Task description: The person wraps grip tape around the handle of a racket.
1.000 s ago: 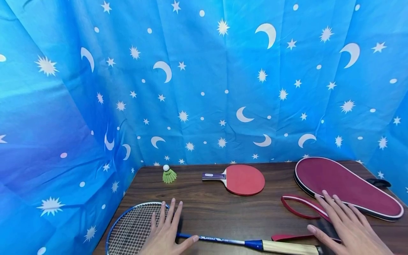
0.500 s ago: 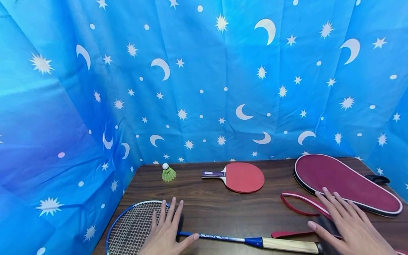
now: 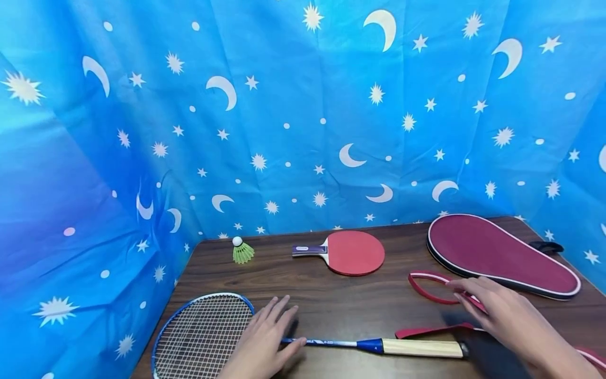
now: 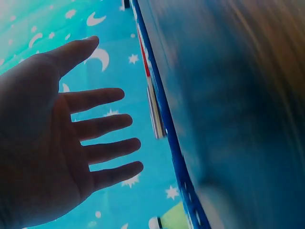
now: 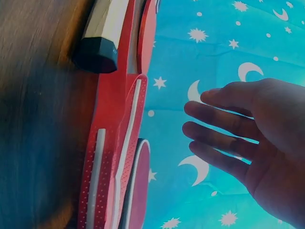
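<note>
My left hand (image 3: 262,342) hovers over the badminton racket (image 3: 203,331), near where its strung head meets the shaft. In the left wrist view its fingers (image 4: 107,126) are spread and straight, with nothing in them. My right hand (image 3: 508,313) hangs above a red strap with a white stripe (image 3: 428,296), just right of the racket's handle (image 3: 421,348). Its fingers bend slightly, and the right wrist view shows a gap between them and the red strap (image 5: 112,112). Part of the strap is hidden under this hand in the head view.
At the back of the brown table (image 3: 274,284) lie a green shuttlecock (image 3: 243,252), a red table tennis paddle (image 3: 356,253) and a maroon paddle case (image 3: 497,255). A blue curtain (image 3: 284,105) with moons and stars hangs around the table.
My right hand has turned and its fingers have drawn together over the strap. The left hand has shifted slightly right along the racket. The head view has tilted downward.
</note>
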